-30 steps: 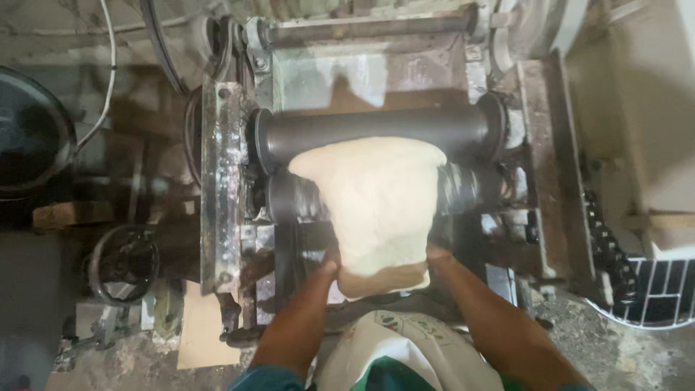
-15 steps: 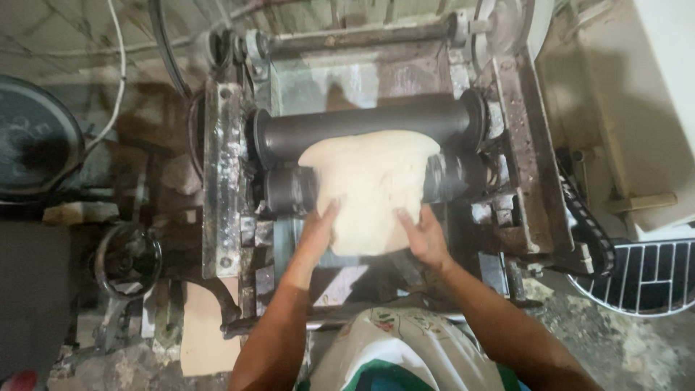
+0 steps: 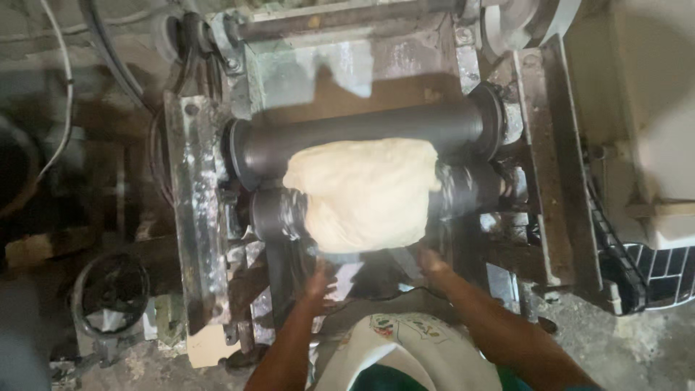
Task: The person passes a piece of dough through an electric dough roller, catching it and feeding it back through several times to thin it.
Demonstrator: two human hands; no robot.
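With the dough (image 3: 365, 194) draped over the lower roller (image 3: 470, 192) below the upper roller (image 3: 362, 134), both the left hand (image 3: 321, 279) and right hand (image 3: 432, 259), open and empty just beneath its lower edge, are best kept flat, clear of the nip.

Left hand (image 3: 321, 279) motion-blurred, fingers indistinct; grip cannot be told. Right hand (image 3: 432, 258) blurred, fingertips hidden under dough sheet (image 3: 365, 192) lower edge. Lower roller (image 3: 474, 192) middle covered by dough. White casing (image 3: 651, 123) cut by right edge. Handwheel (image 3: 108, 293) dim, detail unreadable.
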